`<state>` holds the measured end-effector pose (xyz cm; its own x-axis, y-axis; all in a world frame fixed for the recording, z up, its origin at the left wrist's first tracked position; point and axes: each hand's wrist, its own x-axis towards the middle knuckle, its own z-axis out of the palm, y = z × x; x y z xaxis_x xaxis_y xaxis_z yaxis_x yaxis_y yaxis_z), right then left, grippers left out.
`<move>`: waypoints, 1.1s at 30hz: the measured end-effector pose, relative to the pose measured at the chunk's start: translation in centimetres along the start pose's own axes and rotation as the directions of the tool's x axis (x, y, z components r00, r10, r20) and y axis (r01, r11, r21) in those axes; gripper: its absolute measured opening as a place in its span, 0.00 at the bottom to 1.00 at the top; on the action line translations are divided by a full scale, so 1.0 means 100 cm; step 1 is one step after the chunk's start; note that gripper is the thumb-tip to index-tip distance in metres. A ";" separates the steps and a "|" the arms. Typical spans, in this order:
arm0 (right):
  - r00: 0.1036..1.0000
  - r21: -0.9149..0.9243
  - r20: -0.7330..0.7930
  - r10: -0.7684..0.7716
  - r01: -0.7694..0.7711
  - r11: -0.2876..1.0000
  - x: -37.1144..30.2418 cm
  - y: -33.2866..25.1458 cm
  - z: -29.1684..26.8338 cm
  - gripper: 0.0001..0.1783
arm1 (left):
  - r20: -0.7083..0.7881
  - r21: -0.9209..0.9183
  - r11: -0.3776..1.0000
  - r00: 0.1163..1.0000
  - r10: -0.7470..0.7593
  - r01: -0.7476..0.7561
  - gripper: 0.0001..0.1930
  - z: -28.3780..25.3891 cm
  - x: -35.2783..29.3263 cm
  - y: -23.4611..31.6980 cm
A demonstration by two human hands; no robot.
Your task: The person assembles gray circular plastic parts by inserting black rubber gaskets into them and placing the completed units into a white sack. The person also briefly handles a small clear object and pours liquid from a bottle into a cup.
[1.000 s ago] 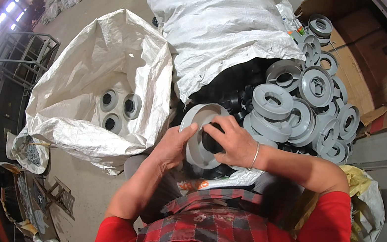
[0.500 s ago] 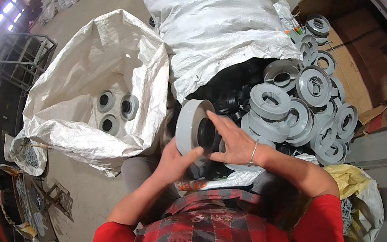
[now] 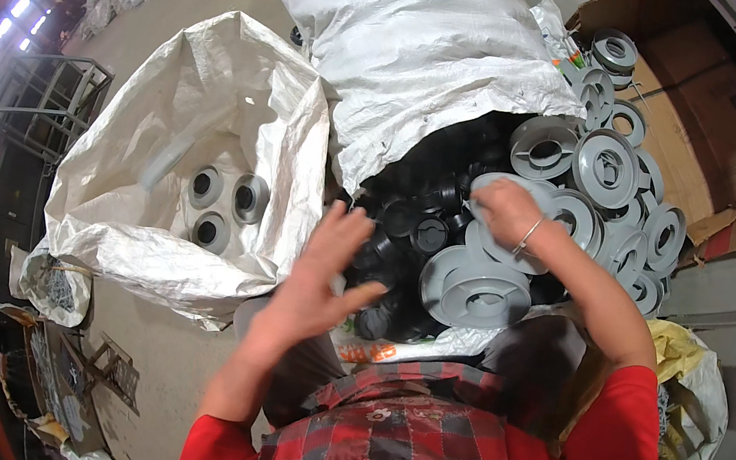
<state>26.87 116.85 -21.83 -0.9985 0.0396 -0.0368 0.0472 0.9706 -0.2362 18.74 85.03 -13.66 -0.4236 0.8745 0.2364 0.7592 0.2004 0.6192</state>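
Note:
My left hand is open, fingers and thumb spread, with nothing in it. It hovers between the open white sack and the heap of black plastic caps. My right hand, a bangle at its wrist, has its fingers curled over the edge of a grey flanged plastic ring on the pile. Its fingertips are partly hidden. Inside the sack, three grey rings with black centres sit on the bottom. A blurred grey ring shows above them, near the sack's left wall.
A large white woven bag lies behind the black caps. More grey rings are piled at the right against a cardboard box. A yellow and white sack stands by my right elbow. At the far left is a metal frame.
Both hands have let go of the grey ring they held, and a blurred ring now shows in the sack. My right hand has moved right to the ring pile; my left has opened.

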 end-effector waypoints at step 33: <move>0.954 0.270 -0.203 0.219 -0.161 0.949 0.074 -0.022 0.015 0.10 | 0.236 -0.926 0.022 0.623 -0.746 0.377 0.23 0.073 0.029 -0.040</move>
<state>19.46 114.63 -23.05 -0.9480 0.2986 0.1098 0.2124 0.8510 -0.4803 18.10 89.98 -20.93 -0.7135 0.4998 -0.4911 -0.6004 -0.0747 0.7962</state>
